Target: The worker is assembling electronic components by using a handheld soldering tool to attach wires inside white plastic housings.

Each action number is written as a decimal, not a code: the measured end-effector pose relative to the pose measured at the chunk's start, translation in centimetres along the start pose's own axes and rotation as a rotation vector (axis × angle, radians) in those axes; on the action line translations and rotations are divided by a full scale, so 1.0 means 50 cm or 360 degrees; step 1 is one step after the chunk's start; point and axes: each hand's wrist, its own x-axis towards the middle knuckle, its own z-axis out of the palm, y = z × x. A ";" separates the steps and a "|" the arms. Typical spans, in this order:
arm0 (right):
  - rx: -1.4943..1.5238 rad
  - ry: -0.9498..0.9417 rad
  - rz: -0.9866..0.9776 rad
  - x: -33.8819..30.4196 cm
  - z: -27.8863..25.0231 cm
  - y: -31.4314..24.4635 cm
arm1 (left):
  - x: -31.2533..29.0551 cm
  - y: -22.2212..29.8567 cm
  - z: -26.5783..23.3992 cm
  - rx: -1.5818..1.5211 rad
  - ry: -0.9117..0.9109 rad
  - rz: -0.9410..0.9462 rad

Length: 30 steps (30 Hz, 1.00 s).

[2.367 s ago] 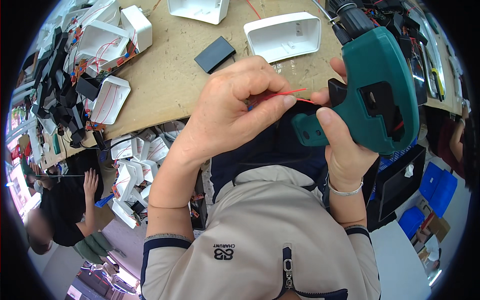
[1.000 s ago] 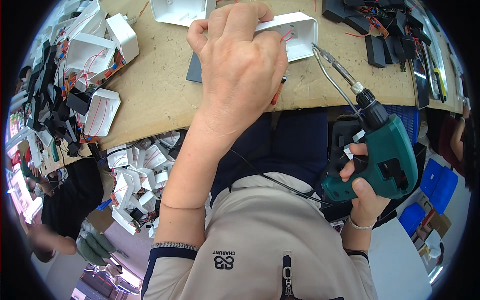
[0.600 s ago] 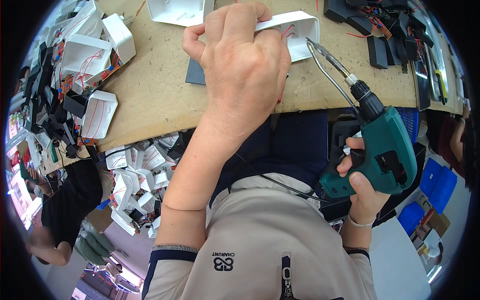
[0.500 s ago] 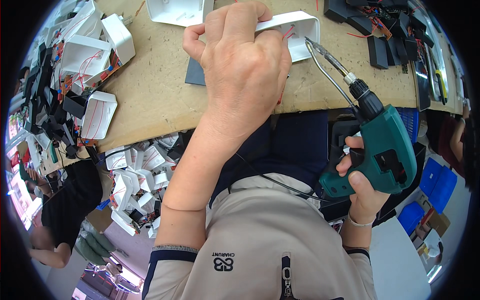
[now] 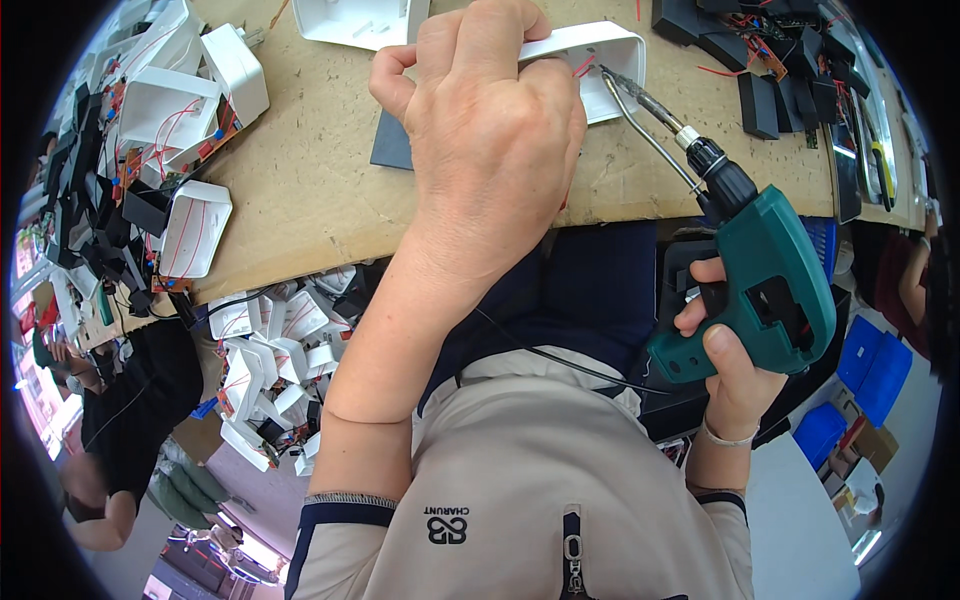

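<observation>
While gripping the green soldering gun (image 5: 778, 285) in the right hand (image 5: 738, 372), with thumb and fingers wrapped around the handle, laid the left hand (image 5: 490, 130) over the left end of the white housing (image 5: 618, 95) on the table (image 5: 310, 180). Bent the left hand's fingers at the housing's rim; could not see the fingertips, so could not tell exactly what to call pinched. Pointed the gun's iron (image 5: 655, 105) into the housing's open side, close to the red wires (image 5: 585, 66) inside; could not tell touching from just short of it. Had a thin metal tube (image 5: 650, 143) beside the iron, converging on the same spot.

Saw a flat dark box (image 5: 390, 143) just left of the housing, partly under the left hand, and a second white housing (image 5: 358, 25) farther left. Saw black boxes (image 5: 760, 105) right of the housing. Found a heap of white casings (image 5: 170, 95) with boards and wires well left of the housing, and another pile of casings (image 5: 275, 350) left of it and nearer the body, below the table's edge. Noticed a black cable (image 5: 580, 370) across the lap, nearer than the housing, and a person in black (image 5: 150, 400) far to its left.
</observation>
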 end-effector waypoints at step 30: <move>-0.0179 -0.0059 -0.0006 -0.001 0.004 -0.017 | 0.001 0.001 -0.006 0.0103 -0.0031 -0.0017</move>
